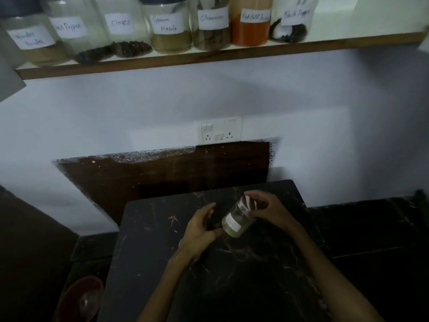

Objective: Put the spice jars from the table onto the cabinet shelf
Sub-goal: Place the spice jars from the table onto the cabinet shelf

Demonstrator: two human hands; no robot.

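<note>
A home kitchen is suggested — hand-labelled spice jars (170,26) are lined on a wooden shelf (209,57), above a wall socket (220,130) and dark marble table (232,263).

Head view, down over table (162,252)

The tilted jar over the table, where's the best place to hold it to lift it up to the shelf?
Probably round the glass body of the jar, below the lid, coming from the right side. It leans with its lid up and away, and the right hand already holds it near the lid end, so sliding down to the wider middle looks steadier. The left hand can support its lower end.
</note>
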